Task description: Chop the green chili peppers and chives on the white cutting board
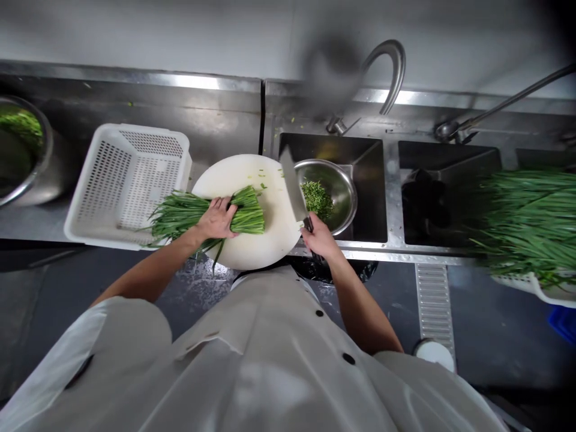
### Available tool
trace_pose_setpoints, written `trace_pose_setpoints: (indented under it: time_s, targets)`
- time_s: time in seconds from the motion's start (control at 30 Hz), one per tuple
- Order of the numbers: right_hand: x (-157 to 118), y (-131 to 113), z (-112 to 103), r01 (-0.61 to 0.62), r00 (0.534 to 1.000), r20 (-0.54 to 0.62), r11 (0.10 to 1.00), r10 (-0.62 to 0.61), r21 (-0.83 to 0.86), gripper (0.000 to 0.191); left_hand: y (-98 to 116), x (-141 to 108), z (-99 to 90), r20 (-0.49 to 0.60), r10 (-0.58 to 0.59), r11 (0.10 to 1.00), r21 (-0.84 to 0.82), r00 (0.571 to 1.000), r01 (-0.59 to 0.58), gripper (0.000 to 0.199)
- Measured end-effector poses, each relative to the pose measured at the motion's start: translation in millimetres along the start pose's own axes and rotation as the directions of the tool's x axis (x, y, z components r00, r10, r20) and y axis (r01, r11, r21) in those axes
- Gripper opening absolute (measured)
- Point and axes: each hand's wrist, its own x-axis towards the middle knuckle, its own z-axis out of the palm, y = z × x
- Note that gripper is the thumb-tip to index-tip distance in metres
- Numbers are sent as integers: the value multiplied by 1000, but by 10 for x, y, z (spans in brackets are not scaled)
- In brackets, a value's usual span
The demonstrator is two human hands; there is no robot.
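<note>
My left hand presses on a bundle of green chives, its fingers wrapped over the stalks. The bundle lies on a round white cutting board, cut ends facing right and leafy ends hanging past the board's left edge. My right hand grips the dark handle of a cleaver, whose broad blade stands over the board's right edge. Beside the blade, a metal bowl in the sink holds chopped green pieces. A few cut bits lie on the board's upper part.
A white perforated basket sits left of the board, with a metal pot farther left. Behind the double sink rises a curved faucet. More long greens fill a basket at the right.
</note>
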Motion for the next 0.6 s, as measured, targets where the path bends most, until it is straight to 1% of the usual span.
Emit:
trace_pose_setpoints:
  time_s: [0.07,0.1,0.13,0.2,0.27,0.33,0.4,0.47,0.53,0.6]
  targets:
    - [96,-161,41,111,994,29,971,-108,-212,26,92,-173,29,10,25,1000,18,1000,-25,84]
    - [166,-242,84,158,987,73,951,-144,-267,25,124,-270,52,13,35,999,20,999,-35,82]
    - [243,-316,138,184,980,120,941,-156,-284,23,143,-367,78,15,42,999,18,999,-42,81]
    - [392,-413,256,165,971,207,959,-118,-229,23,140,-540,138,17,57,998,11,998,-58,78]
    - [497,-423,343,71,965,260,993,-44,-98,25,89,-663,200,27,87,996,-1,996,-87,76]
    - [526,-338,353,-33,965,261,996,9,87,26,19,-736,253,43,119,993,-13,992,-119,76]
    - [475,-178,261,-91,979,199,956,35,279,23,-39,-768,285,60,143,990,-15,988,-142,77]
    - [355,25,73,-94,992,111,917,55,389,21,-54,-764,287,68,151,988,-17,986,-151,79]
    - [180,236,-166,-89,996,25,905,86,415,24,-12,-713,261,53,146,989,-28,988,-144,84]
    - [-43,421,-383,-93,990,-66,930,125,355,26,87,-596,217,21,119,992,-41,993,-118,92]
